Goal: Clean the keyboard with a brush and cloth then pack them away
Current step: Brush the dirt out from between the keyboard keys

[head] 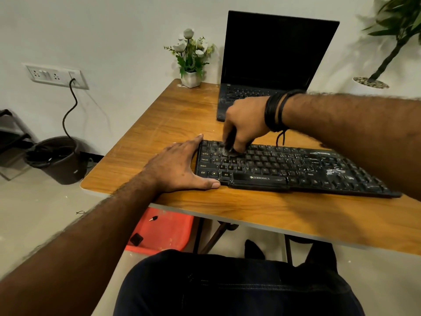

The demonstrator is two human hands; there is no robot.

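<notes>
The right hand (245, 120) is curled into a closed grip round a small dark-handled brush (229, 144), whose pale bristles are pressed onto the upper-left keys of the black, dust-streaked plastic keyboard (284, 166). Black cord bands (276, 110) are worn round that wrist. The left hand (180, 165) is laid flat on the wooden desk (173, 119), its fingers held straight and together along the keyboard's left end, the thumb spread wide and set against the front left corner; nothing is held in it.

The keyboard is placed across the desk near its front edge, white smears being seen on its right half. Behind it, an open black laptop (273, 62) with a dark screen is stood near the wall, and just to its left a small white pot of white artificial flowers (191, 58) is set at the back corner. On the floor to the left, a dark round bin (57, 158) is stood below a white wall socket panel (57, 75). A red plastic stool (164, 229) is seen under the desk. No cloth can be made out.
</notes>
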